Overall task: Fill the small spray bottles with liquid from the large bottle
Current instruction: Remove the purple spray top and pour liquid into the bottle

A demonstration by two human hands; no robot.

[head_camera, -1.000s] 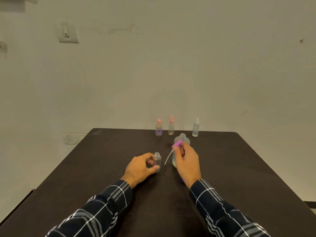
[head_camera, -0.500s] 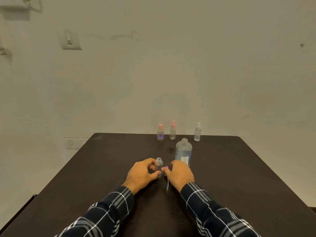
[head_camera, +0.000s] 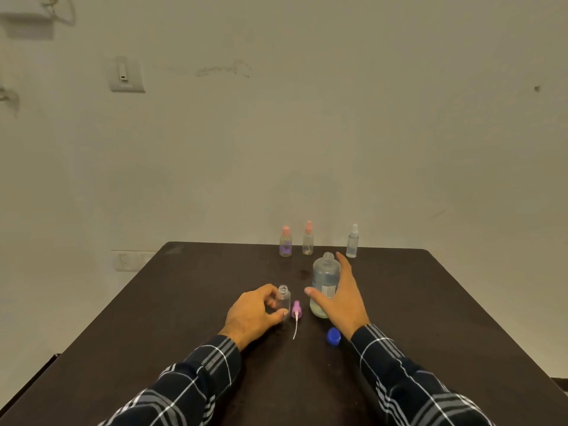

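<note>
My left hand grips a small clear uncapped bottle that stands upright on the dark table. Just right of it lies its purple spray top with a thin white tube pointing toward me. The large clear uncapped bottle stands upright behind and to the right. My right hand is spread around it, thumb on the left and fingers on the right, not closed on it. Its blue cap lies on the table near my right wrist.
Three small capped spray bottles stand along the table's far edge: one with a pink cap, another pink-topped one and a white-topped one. A plain wall rises right behind the table.
My right hand has laid the purple spray top on the table and moved right to the large bottle, spreading its fingers around it. My left hand still holds the small bottle.
</note>
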